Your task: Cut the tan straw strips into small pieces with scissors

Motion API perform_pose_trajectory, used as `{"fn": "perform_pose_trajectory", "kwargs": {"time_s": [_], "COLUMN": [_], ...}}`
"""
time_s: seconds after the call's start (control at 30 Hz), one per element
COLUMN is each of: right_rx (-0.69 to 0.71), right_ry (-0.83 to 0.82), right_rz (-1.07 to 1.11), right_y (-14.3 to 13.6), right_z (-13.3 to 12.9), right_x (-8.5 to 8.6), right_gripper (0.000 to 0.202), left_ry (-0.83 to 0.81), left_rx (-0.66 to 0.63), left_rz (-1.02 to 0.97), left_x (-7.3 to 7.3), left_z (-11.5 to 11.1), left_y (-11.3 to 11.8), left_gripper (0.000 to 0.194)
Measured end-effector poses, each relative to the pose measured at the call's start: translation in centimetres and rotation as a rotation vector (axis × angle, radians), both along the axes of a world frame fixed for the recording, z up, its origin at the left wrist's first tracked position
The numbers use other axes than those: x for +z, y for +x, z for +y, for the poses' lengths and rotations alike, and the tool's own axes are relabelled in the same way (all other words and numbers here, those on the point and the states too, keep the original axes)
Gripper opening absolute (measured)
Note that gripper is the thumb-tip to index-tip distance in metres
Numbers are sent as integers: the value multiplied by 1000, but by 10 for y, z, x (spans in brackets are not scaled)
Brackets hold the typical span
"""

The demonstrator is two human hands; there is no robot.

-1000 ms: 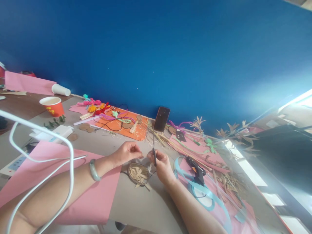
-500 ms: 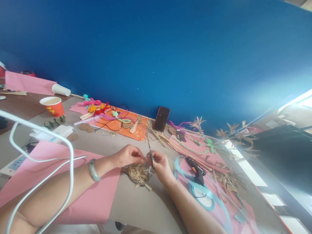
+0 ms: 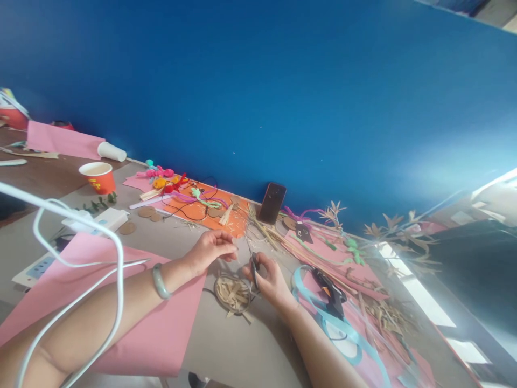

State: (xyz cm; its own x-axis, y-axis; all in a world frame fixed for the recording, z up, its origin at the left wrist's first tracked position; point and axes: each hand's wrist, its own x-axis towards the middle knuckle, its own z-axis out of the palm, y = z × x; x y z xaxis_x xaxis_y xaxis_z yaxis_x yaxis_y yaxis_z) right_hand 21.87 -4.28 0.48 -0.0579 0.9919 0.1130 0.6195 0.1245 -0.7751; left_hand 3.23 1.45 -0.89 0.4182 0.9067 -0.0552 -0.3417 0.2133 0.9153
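Note:
My right hand [image 3: 270,276] is closed around the dark handles of a pair of scissors [image 3: 254,264], whose thin blades point away toward the wall. Just to the left, my left hand [image 3: 214,251] is raised above the table with thumb and fingers pinched together. Whatever lies between those fingertips is too small to make out. Below and between both hands lies a small round dark-rimmed piece [image 3: 232,295] filled with pale flat straw-like strips, a few poking past its rim. A dark cord runs out from its side. Neither hand grips this piece.
Pink paper [image 3: 161,334] lies under my left forearm, and a white cable [image 3: 120,280] loops in front. A glue gun [image 3: 330,291] and blue ribbon [image 3: 305,293] are at right. A phone [image 3: 272,203] leans on the blue wall. A red paper cup [image 3: 99,179] stands left.
My hands have drawn apart; the left has lifted up and away from the round piece. The scissors have moved slightly with my right hand. More of the strip-filled piece shows.

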Motion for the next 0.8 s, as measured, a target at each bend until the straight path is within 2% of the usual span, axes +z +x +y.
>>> {"fn": "perform_pose_trajectory", "kwargs": {"time_s": [0.1, 0.27, 0.53, 0.8], "right_rx": [24, 75, 88, 69], "right_ry": [29, 61, 100, 67], "right_rz": [-168, -276, -301, -301], "right_y": [3, 7, 6, 8], "right_z": [2, 4, 2, 4], "right_x": [2, -1, -2, -6], "right_gripper": [26, 27, 26, 36], "left_ry": [0, 4, 12, 2], "left_rx": [44, 84, 72, 74], "left_rz": [3, 17, 37, 33], "left_x": [2, 5, -1, 4], "left_z": [-1, -2, 0, -1], "left_y": [0, 1, 1, 1], "left_gripper": [23, 19, 16, 16]}}
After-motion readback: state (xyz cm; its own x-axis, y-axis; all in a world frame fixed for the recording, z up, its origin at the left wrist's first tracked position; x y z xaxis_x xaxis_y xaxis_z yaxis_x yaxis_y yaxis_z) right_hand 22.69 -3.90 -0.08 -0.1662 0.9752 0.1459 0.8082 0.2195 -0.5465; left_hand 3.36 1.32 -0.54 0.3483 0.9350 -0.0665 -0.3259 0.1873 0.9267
